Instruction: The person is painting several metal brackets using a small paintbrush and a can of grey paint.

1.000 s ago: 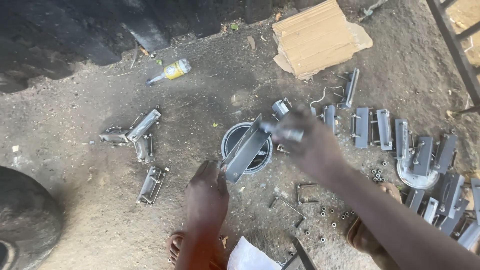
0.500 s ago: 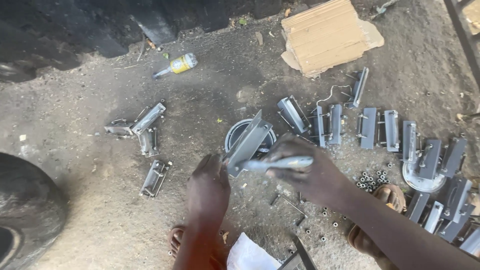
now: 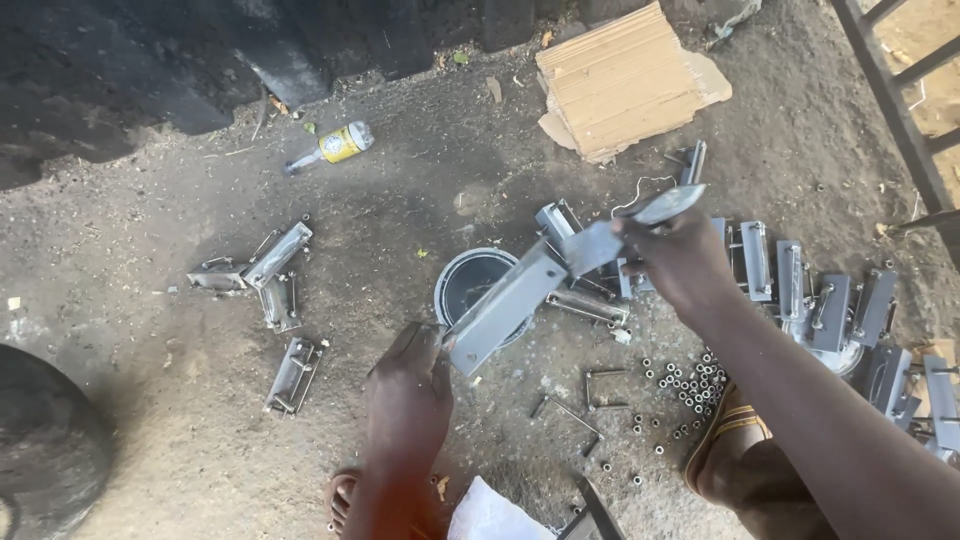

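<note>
Holding a grey metal bracket (image 3: 505, 305) at its lower end, my left hand (image 3: 408, 385) keeps its grip clamped on it, tilted above the round paint tin (image 3: 462, 283) on the dirt floor (image 3: 150, 400). My right hand (image 3: 675, 262) grips a paintbrush (image 3: 625, 228) tight, its bristles touching the bracket's upper end. Painted brackets (image 3: 810, 295) lie in a row to the right, loose nuts (image 3: 685, 380) near my foot.
</note>
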